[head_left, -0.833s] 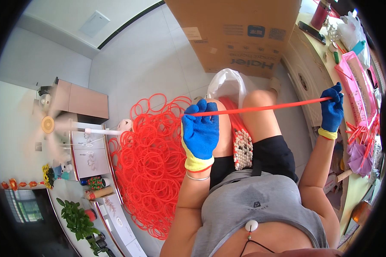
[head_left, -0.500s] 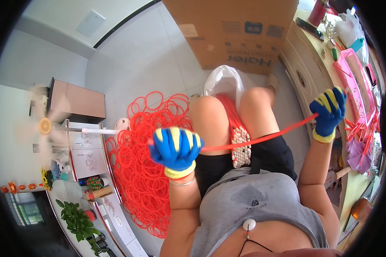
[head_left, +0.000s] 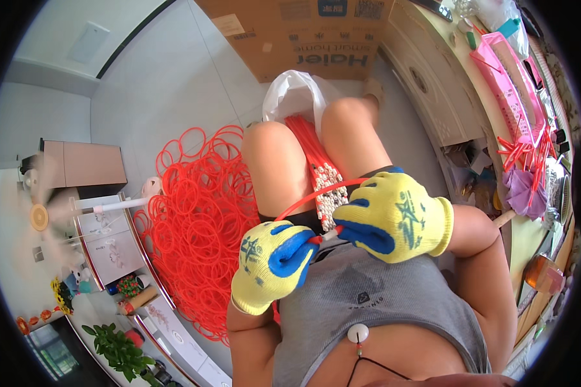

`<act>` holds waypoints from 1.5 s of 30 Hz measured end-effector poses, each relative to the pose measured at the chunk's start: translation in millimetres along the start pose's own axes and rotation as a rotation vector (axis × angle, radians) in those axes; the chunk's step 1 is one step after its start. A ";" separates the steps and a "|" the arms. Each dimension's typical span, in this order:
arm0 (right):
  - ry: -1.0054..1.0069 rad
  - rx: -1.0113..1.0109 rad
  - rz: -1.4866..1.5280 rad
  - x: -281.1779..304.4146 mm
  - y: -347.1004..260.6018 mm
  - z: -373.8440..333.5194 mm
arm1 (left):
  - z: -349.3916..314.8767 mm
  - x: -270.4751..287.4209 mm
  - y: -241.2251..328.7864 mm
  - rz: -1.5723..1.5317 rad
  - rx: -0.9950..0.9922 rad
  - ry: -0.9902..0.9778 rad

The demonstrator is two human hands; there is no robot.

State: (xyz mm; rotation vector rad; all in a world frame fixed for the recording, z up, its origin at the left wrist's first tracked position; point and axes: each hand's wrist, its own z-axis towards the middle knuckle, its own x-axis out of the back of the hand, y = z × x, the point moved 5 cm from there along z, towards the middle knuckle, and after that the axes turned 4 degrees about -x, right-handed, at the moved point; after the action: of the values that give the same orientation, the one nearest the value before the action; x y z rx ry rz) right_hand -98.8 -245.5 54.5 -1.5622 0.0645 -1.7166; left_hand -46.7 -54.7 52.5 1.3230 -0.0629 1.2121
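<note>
In the middle, both my hands wear blue and yellow coated gloves. My left hand (head_left: 274,263) is closed around one end of a red flexible tube (head_left: 310,196). My right hand (head_left: 399,218) grips its other end, where a whitish plug shows. The two ends meet or almost touch in front of my shirt, while the rest arches between the hands as a loop. Between my thighs lies a bundle of straight red tubes (head_left: 305,143) with whitish plugs at their near ends. A white plastic bag (head_left: 290,93) surrounds the bundle's far end.
Left of my legs, a large heap of red tube rings (head_left: 197,226) covers the floor. A cardboard box (head_left: 290,45) stands ahead. On the right, a cabinet top holds a pink basket (head_left: 507,90) and a purple cloth item (head_left: 526,193). A fan (head_left: 40,217) stands at far left.
My hands were far apart with the tube stretched between them. They have come together, turning so the glove backs show, and the tube now bends into a loop. The view has shifted.
</note>
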 end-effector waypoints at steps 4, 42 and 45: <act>0.175 0.094 -0.077 -15.8 -2.1 -4.4 | -1.0 -0.3 1.5 0.055 0.080 -0.023; 0.183 0.877 0.398 -80.6 58.9 -31.0 | 7.1 -32.6 -19.7 0.055 -0.124 -0.204; 0.049 0.459 0.456 -58.1 48.0 -22.6 | 7.6 -31.2 -20.7 0.064 -0.120 -0.182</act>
State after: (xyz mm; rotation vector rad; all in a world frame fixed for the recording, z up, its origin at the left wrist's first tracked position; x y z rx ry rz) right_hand -98.4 -255.3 -23.6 -1.0671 0.0433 -1.2945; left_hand -41.8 -75.4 20.7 1.3308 -0.3064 1.1209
